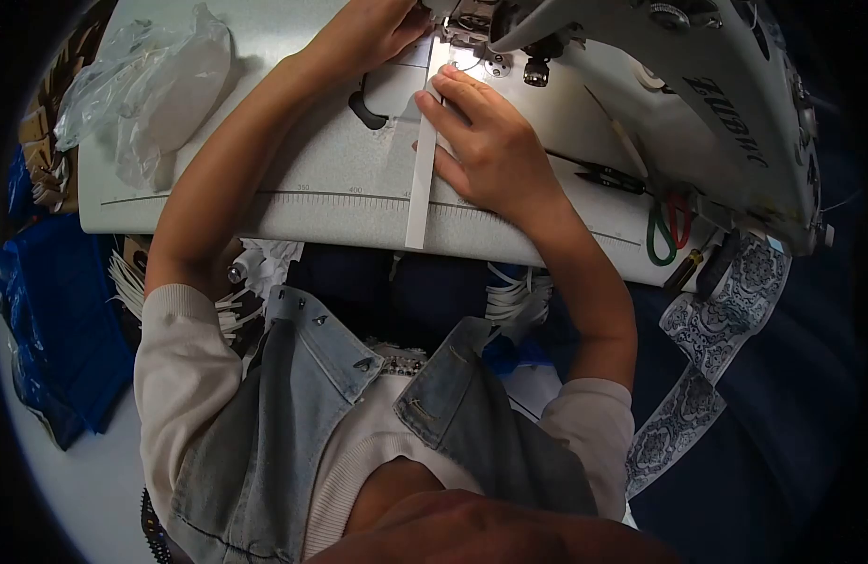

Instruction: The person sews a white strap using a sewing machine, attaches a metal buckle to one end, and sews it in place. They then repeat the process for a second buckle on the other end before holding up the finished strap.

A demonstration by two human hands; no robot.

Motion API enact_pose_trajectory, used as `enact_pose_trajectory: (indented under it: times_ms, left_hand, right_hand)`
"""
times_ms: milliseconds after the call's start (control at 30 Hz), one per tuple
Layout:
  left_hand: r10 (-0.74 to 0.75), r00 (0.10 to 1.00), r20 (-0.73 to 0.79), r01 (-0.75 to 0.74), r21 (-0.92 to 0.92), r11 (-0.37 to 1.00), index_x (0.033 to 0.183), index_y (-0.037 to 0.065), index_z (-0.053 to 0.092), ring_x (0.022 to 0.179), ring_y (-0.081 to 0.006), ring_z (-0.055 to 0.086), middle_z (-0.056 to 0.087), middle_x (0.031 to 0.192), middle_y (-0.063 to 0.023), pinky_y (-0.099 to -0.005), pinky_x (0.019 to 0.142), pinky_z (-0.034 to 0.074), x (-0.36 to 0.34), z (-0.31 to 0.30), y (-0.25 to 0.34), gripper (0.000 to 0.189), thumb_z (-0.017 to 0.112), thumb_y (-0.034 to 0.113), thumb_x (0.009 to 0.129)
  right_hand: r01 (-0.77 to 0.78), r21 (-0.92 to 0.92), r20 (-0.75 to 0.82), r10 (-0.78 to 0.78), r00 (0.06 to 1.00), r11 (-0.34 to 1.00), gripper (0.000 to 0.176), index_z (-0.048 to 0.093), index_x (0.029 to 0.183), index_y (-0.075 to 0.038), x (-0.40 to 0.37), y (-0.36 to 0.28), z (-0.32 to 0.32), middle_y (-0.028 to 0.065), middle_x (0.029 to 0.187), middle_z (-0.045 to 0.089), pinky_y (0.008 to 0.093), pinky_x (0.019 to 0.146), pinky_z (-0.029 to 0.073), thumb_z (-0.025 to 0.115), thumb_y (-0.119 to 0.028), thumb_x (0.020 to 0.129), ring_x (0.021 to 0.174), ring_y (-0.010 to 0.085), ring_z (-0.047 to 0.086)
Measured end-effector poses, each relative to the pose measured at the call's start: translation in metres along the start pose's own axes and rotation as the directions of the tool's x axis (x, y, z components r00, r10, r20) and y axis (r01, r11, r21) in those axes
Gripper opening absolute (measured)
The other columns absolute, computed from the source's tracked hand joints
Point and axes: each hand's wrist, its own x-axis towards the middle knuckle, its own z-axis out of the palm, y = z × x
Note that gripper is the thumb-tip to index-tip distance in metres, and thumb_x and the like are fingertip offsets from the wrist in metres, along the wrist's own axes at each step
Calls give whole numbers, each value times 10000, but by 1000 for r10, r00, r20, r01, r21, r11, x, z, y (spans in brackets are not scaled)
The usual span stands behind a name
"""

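Two hands on one white strip (420, 160). Well left of the left hand, a crumpled plastic bag (152, 94) on the table (265, 202). Left hand (368, 36) curled at the strip's far end beside the presser foot (472, 33) — pinching or merely touching, cannot tell. Right hand (490, 141) open, fingertips pressed flat on the strip, laid from foot to near table edge. Likely best: keep it straight, press lightly, hold fingertips clear of the needle. Right of that hand — snips (608, 176), scissors (664, 230), under the sewing machine (697, 85).
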Motion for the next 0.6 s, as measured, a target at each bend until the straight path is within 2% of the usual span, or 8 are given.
enact_pose_trajectory:
  times_ms: [200, 400, 467, 500, 567, 600]
  left_hand:
    - [66, 998, 9, -66, 13, 998, 980, 36, 655, 903, -321, 607, 616, 1071, -130, -403, 808, 494, 3, -5, 9, 193, 640, 5, 790]
    - [122, 992, 23, -123, 12, 992, 989, 44, 663, 918, -316, 614, 619, 1090, -122, -401, 820, 498, -10, -11, 0, 210, 641, -4, 786]
    - [142, 990, 28, -142, 27, 989, 993, 46, 665, 923, -314, 616, 620, 1096, -120, -400, 824, 500, -21, -20, -1, 216, 642, -7, 785]
    - [152, 988, 31, -153, 32, 988, 994, 47, 667, 926, -313, 617, 620, 1099, -118, -400, 826, 501, -26, -23, 2, 219, 642, -9, 784]
    - [173, 984, 36, -174, 32, 984, 998, 50, 670, 931, -312, 619, 621, 1105, -116, -399, 830, 502, -36, -28, 8, 225, 642, -12, 783]
    - [183, 982, 36, -184, 32, 982, 999, 51, 671, 933, -311, 620, 622, 1108, -114, -399, 831, 503, -37, -27, 17, 228, 643, -13, 783]
  right_hand:
    - [-16, -5, 9, 16, 1000, 1000, 418, 626, 1152, -34, 0, 0, 0, 140, 1193, 566, 380, 980, 456, 680, -152, 755, 1169, 299, 544]
    - [-15, 110, 0, 15, 1000, 994, 378, 659, 1114, -76, -6, 7, -8, 118, 1146, 598, 384, 1009, 442, 629, -52, 738, 1176, 286, 547]
    - [31, 201, 19, -36, 999, 979, 318, 704, 1006, -83, -8, 13, -13, 91, 1070, 633, 367, 944, 477, 620, -15, 707, 1114, 254, 584]
    - [32, 203, 16, -36, 999, 979, 318, 704, 1006, -83, -8, 13, -16, 91, 1070, 633, 367, 944, 477, 620, -15, 707, 1114, 254, 584]
    - [79, 254, 118, -112, 987, 964, 257, 721, 911, -74, -9, 12, -20, 55, 1008, 654, 341, 847, 489, 619, 0, 686, 1000, 213, 610]
    - [77, 255, 121, -111, 986, 964, 257, 721, 911, -74, -10, 11, -19, 55, 1008, 654, 341, 847, 489, 619, 0, 686, 1000, 213, 610]
